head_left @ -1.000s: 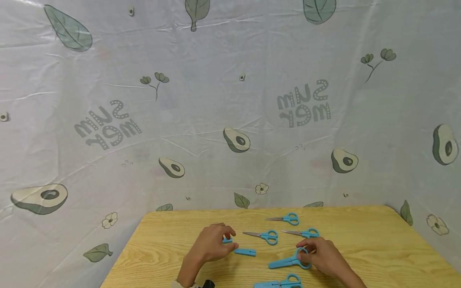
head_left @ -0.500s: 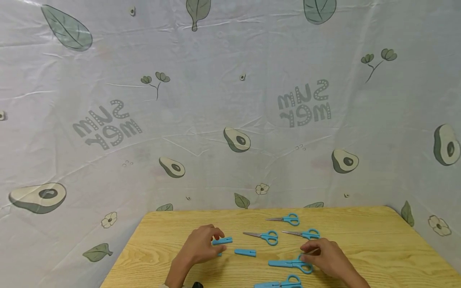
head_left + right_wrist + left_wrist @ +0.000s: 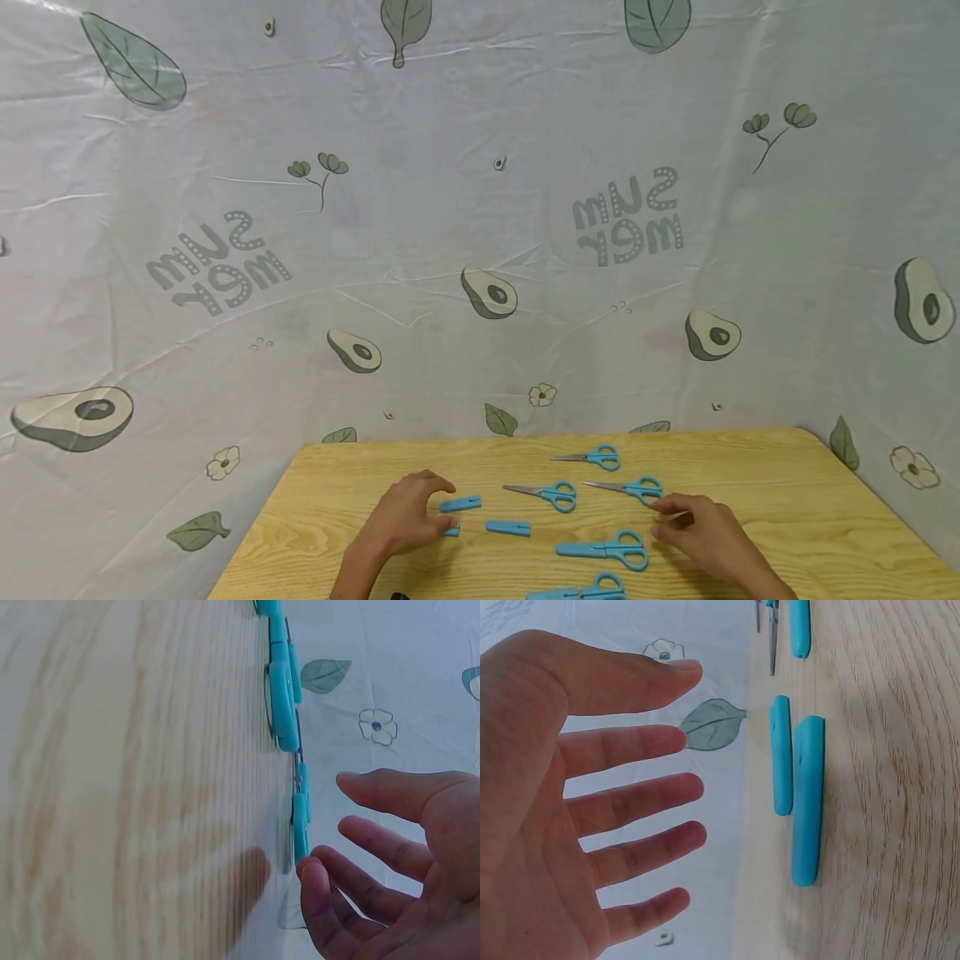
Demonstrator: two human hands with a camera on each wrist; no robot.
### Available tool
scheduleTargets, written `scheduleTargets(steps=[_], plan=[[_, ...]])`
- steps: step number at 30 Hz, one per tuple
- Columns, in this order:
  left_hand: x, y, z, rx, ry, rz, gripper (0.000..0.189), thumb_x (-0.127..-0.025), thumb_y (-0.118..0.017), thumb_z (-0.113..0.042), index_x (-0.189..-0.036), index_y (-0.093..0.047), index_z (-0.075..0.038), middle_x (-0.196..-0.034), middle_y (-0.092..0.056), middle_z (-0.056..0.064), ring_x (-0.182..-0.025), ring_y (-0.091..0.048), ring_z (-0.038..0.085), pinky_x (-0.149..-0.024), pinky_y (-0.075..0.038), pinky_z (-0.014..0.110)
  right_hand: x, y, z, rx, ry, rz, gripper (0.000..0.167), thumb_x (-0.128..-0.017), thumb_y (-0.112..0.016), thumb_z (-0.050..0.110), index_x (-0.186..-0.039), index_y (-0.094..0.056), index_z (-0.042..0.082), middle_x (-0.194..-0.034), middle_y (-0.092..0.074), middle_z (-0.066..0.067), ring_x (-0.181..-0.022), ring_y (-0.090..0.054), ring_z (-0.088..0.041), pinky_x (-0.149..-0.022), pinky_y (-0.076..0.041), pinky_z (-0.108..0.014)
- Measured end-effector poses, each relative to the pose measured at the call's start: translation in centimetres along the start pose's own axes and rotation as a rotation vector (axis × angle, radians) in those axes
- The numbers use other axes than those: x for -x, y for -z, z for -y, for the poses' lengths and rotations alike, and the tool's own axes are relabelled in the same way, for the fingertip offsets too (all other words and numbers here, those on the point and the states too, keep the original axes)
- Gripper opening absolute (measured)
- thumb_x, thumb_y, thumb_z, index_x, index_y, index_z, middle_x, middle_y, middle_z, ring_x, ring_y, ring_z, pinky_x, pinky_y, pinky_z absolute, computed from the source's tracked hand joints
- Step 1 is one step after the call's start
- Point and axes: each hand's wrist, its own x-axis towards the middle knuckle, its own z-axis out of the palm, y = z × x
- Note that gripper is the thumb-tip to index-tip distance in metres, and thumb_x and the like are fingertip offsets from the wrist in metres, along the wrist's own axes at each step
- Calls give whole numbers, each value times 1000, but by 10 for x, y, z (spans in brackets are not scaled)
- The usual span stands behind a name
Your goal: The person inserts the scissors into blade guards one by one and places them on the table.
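My left hand (image 3: 401, 517) hovers at the left with fingers spread and nothing in it. Beside it lie a blue blade cap (image 3: 461, 504) and a second cap (image 3: 452, 531), partly hidden by the thumb; a third cap (image 3: 507, 527) is farther right. In the left wrist view, two caps (image 3: 808, 799) lie beyond the fingertips. My right hand (image 3: 705, 529) is empty, its fingers loosely bent. It is just right of the capped blue-handled scissors (image 3: 621, 550), close to the handles of an uncapped pair (image 3: 641, 490).
Two more bare-bladed scissors lie farther back, one pair in the middle (image 3: 557, 497) and another behind it (image 3: 602, 457). At the near edge another capped pair (image 3: 603, 586) is cut off by the frame. The wooden table (image 3: 345, 475) meets a printed curtain (image 3: 420, 250) behind.
My right hand has let go of the capped scissors' handles and moved right. The left hand has shifted left, uncovering the caps near it.
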Motion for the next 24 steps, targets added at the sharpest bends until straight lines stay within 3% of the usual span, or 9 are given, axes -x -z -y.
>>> scheduleTargets(steps=[3,14,24], plan=[[0,-1,0,2,6,1,43,-95,-82,-33,-131,-75,-10,-137,-70,13,-131,-62,47,-106,-49,72,0,3,-1,13,-23,-12,41,-95,-83,25,-127,-75,1,-122,-78,-15,-107,-75,-32,-85,-63,-45],[-3,-5,-2,-48,-35,0,56,-94,-83,-32,-143,-68,-7,-152,-61,22,-140,-57,50,-111,-45,73,-5,7,-5,64,20,-17,65,-95,-84,26,-146,-59,-6,-144,-59,-37,-123,-66,-53,-84,-64,-49],[-2,-5,-3,-28,-28,17,63,-94,-84,-31,-148,-63,-6,-158,-55,24,-146,-49,52,-115,-36,78,-10,3,-7,116,52,-25,78,-93,-86,32,-151,-54,-8,-152,-51,-42,-111,-72,-51,-86,-63,-56]])
